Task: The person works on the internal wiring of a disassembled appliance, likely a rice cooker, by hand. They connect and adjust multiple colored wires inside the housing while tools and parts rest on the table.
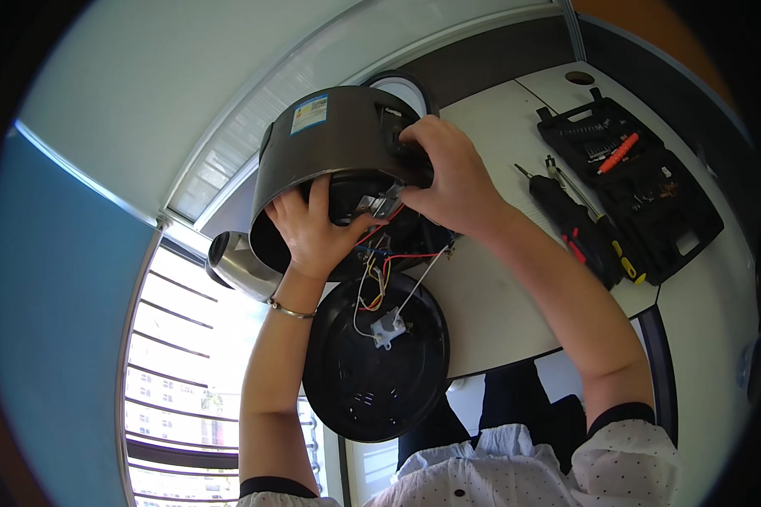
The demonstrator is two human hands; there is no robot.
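Note:
A dark grey rice cooker body [338,144] lies on its side, its open underside facing me. My left hand [317,228] reaches into that opening with fingers bent against the inside and the thumb beside a small metal bracket [380,205]. At the right side of the body, my right hand [457,177] grips the edge near the handle recess, thumb by the same bracket. A round black bottom cover [376,380] hangs below, tilted toward me. Coloured wires [414,256] run from the body to a pale terminal block [389,328] on the cover. Fingertips are partly hidden.
On the white table [490,127] to the right lie a black power screwdriver [558,207], a yellow-handled screwdriver [609,228] and an open black tool case [643,186]. A metal kettle-like vessel [243,264] stands left, beside the window. A round lid [410,89] sits behind the cooker.

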